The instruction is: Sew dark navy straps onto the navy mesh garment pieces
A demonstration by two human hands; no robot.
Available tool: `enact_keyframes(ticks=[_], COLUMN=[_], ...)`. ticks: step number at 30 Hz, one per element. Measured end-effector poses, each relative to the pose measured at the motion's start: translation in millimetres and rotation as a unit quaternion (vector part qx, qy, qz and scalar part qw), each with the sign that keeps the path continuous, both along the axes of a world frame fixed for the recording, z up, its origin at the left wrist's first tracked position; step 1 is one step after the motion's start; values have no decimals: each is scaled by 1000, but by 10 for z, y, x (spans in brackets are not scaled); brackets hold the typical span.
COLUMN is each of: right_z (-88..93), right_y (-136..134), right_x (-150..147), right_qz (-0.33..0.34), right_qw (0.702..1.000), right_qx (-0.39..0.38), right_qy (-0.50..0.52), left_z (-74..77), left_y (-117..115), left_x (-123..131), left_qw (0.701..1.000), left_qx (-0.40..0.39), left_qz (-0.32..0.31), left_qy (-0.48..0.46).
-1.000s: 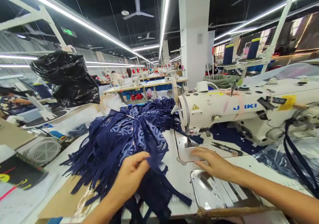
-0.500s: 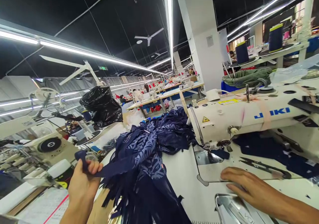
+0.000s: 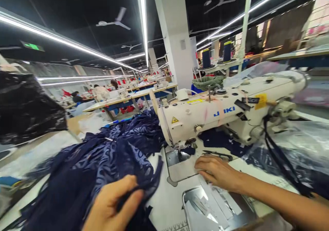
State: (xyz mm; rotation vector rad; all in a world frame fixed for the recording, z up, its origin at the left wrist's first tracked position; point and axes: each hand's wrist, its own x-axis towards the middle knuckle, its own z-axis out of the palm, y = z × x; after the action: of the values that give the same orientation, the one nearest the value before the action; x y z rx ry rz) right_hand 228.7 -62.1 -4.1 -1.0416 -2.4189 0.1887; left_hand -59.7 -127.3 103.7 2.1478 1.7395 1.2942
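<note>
My left hand [image 3: 113, 203] is low in the middle of the head view, thumb and fingers closed round a navy fabric strip [image 3: 157, 171] whose end curves up toward the machine. Beneath and behind it spreads a heap of navy fabric [image 3: 69, 169], partly patterned in light blue. My right hand [image 3: 216, 171] rests on the bed of a white sewing machine [image 3: 190, 119], in front of the needle area, fingers loosely extended with nothing visible in them. A pair of thread snips [image 3: 218, 154] lies just beyond its knuckles. Blur softens the left fingertips.
A metal tray [image 3: 186, 207] with papers and small items is set near the front edge. Navy pieces [image 3: 221, 142] lie under the machine arm. A black plastic bag [image 3: 28, 107] hangs at left; clear plastic [image 3: 308, 138] covers fabric at right.
The view has turned right. My left hand has brought the navy strip rightward and nearer, in front of the heap. My right hand stays on the machine bed.
</note>
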Motion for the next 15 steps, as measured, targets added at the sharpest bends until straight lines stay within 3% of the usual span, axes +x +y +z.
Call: enact_keyframes(ticks=[1,3,6,8,11,15], right_z=[-7,-37,-98,-129,-142,-102], right_y=[15,38,44,35,26,-11], right_x=[55,186,395,513,644,705], right_qz=[-25,-75,-122,-139,-161,-180], right_qw=[999,994,982,975,965,964], right_qx=[21,62,99,112,126,128], right_qy=[-17,-55,-108,-136,-161,-148], left_z=[-98,-285,-521,-640,-792,-1033], left_y=[69,222,484,662,904,1123], left_x=[175,491,791,877,918,896], left_qw=[994,964,939,951,956,888], left_qx=[-72,-182,-245,-205,-43,154], left_qz=[-84,-192,-241,-223,-200,-262], left_qy=[12,13,13,63,208,345])
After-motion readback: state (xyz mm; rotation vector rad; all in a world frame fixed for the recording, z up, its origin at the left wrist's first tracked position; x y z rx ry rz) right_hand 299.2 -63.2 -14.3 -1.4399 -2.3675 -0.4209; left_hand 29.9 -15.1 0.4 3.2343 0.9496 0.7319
